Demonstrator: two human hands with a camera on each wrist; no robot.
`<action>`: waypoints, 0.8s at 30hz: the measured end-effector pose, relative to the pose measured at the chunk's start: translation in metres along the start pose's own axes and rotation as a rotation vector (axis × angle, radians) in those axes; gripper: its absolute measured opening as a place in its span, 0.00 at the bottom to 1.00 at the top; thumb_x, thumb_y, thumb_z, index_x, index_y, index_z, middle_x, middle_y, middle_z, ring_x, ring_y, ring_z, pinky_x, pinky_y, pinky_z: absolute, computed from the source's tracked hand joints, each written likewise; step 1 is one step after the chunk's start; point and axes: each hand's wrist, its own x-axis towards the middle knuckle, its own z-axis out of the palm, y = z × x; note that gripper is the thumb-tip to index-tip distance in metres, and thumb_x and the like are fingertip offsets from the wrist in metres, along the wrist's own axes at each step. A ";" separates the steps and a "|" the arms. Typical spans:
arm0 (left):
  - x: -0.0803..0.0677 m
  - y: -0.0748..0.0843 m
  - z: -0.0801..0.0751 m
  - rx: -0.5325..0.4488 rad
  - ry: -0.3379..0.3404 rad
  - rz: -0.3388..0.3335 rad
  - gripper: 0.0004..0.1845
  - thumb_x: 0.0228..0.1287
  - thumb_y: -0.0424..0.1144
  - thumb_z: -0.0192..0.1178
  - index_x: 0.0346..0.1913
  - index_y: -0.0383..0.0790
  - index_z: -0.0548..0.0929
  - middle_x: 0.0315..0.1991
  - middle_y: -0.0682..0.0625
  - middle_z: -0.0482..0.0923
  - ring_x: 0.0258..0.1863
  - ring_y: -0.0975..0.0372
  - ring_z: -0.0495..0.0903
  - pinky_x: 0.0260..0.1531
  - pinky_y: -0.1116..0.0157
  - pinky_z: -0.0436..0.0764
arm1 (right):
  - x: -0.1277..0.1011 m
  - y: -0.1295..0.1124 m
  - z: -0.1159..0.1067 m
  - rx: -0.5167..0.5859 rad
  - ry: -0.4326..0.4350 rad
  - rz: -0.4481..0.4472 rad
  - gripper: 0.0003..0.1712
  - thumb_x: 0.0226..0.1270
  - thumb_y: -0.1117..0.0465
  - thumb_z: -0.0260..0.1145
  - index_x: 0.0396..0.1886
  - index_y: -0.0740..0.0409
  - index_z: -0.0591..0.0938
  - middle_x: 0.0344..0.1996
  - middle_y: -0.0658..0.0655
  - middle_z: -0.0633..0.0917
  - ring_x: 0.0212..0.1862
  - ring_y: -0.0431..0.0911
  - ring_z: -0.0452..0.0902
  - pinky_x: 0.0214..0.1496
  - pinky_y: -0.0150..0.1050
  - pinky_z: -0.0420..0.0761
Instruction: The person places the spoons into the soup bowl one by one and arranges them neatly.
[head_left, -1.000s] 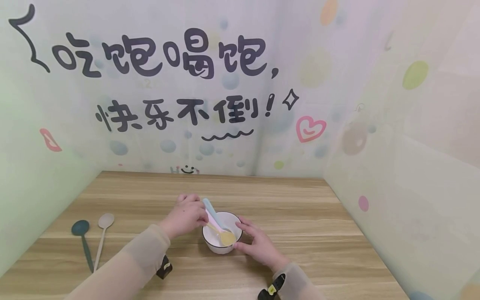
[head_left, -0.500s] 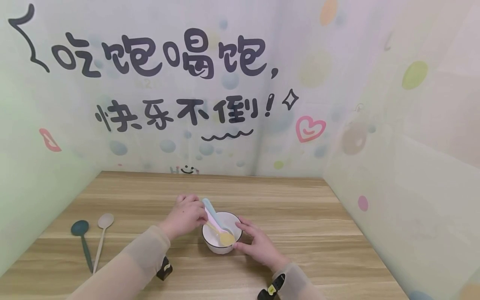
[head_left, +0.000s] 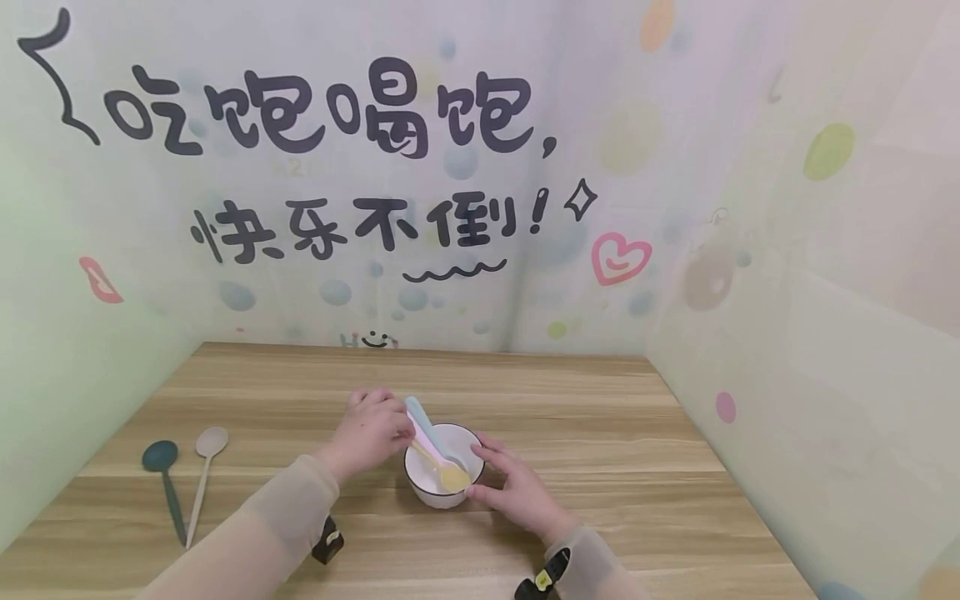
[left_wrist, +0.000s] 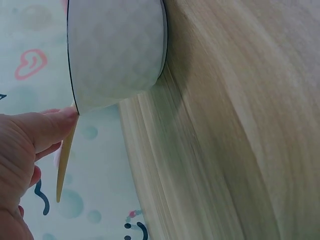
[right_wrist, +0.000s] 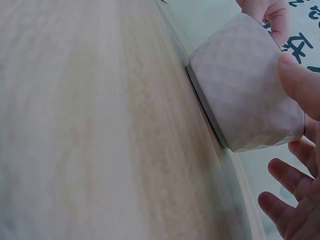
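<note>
A white bowl (head_left: 438, 500) with a dark rim stands upright on the table; its outside is faceted in the right wrist view. Three spoons lean in it: a yellow spoon (head_left: 454, 477), a pink spoon (head_left: 424, 433) and a light blue spoon (head_left: 416, 410). At the bowl's left rim my left hand (head_left: 372, 433) pinches the yellow spoon's handle (left_wrist: 63, 172) between thumb and fingers. From the right side, my right hand (head_left: 523, 492) holds the bowl, thumb at the near rim and a finger on the far rim. The other right fingers are spread behind the bowl in the right wrist view.
To the left lie a dark teal spoon (head_left: 161, 456) and a beige spoon (head_left: 212, 442), handles toward me. The wooden table (head_left: 645, 450) meets printed walls at its back and sides. Black cameras sit on both wrists.
Almost nothing differs. The left hand has shifted very slightly to the left at the rim; the bowl, the spoons and the right hand have stayed in place.
</note>
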 end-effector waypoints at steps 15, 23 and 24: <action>-0.019 -0.009 -0.015 -0.086 0.083 -0.175 0.07 0.50 0.44 0.73 0.33 0.52 0.88 0.40 0.54 0.84 0.49 0.50 0.72 0.49 0.45 0.59 | -0.001 0.000 0.001 0.013 0.000 0.004 0.42 0.58 0.46 0.71 0.68 0.58 0.70 0.73 0.54 0.61 0.73 0.53 0.54 0.69 0.57 0.57; -0.033 -0.019 -0.020 -0.153 0.089 -0.273 0.09 0.53 0.47 0.71 0.37 0.51 0.88 0.43 0.51 0.84 0.52 0.48 0.72 0.51 0.44 0.57 | 0.000 0.000 0.002 0.007 0.000 0.013 0.42 0.58 0.45 0.71 0.68 0.58 0.70 0.73 0.55 0.61 0.72 0.53 0.55 0.69 0.57 0.57; -0.035 -0.021 -0.021 -0.164 0.092 -0.283 0.10 0.53 0.47 0.71 0.38 0.50 0.88 0.44 0.50 0.83 0.52 0.48 0.72 0.51 0.44 0.57 | 0.000 0.000 0.002 0.009 -0.001 0.015 0.42 0.58 0.45 0.71 0.68 0.58 0.70 0.73 0.55 0.61 0.72 0.53 0.54 0.69 0.57 0.56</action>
